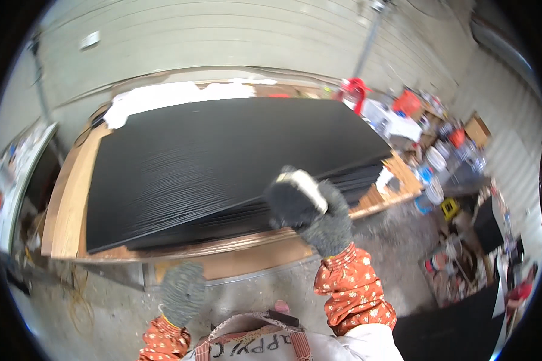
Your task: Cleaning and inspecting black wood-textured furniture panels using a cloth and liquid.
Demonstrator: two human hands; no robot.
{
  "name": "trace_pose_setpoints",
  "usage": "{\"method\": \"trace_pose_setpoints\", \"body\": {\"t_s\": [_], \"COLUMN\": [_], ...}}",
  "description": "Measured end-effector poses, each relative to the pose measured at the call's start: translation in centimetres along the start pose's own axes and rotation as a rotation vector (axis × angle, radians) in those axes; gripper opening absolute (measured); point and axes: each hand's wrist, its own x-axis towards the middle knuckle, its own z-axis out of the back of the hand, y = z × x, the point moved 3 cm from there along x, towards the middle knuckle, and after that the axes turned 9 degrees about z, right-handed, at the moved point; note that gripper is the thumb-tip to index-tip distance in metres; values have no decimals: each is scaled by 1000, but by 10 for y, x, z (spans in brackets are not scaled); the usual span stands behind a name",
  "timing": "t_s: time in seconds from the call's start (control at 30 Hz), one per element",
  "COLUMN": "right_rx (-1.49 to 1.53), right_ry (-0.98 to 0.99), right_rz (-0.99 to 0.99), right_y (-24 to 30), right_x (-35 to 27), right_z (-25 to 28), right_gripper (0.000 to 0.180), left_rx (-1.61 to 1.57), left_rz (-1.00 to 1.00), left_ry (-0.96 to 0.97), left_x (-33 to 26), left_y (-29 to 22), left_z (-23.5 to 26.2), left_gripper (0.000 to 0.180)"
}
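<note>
My right hand [334, 225], in a grey knit glove, is closed on a brush [292, 201] with a pale back and a dark, fuzzy-looking face. The brush is smeared by motion, above the front edge of a large black panel [235, 150]. Fine streaks mark the panel's left part. Beneath it lie more black panels [235, 225], turned at a slight angle to the top one. My left hand [183, 295], gloved alike, hangs low before the table's front edge, apart from the panels. Its fingers are too blurred to make out.
The panels rest on a wooden worktable [72, 210]. White sheeting [156, 99] lies along its back edge. At right, a cluttered heap holds white buckets [436, 158], a cardboard box [477, 129] and red bags [407, 103]. Another cluttered table [24, 174] stands at far left.
</note>
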Motion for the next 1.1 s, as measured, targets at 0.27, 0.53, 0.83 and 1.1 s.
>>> {"method": "trace_pose_setpoints", "body": {"t_s": [0.27, 0.53, 0.83, 1.1], "right_rx": [-218, -987, -377, -1258], "right_ry": [-111, 137, -137, -145], "right_rz": [-236, -160, -325, -73], "right_y": [11, 120, 186, 241], "right_x": [-127, -142, -99, -77], "right_z": [201, 287, 306, 369], "right_gripper": [43, 33, 31, 46], "left_rx": [-226, -294, -86, -222], "left_rz": [-173, -322, -225, 42], "left_ry": [439, 838, 930, 760], "left_x": [40, 90, 119, 120], "left_y": [-112, -211, -221, -209], "left_z": [-162, -319, -391, -357], "left_gripper": [73, 64, 60, 58]}}
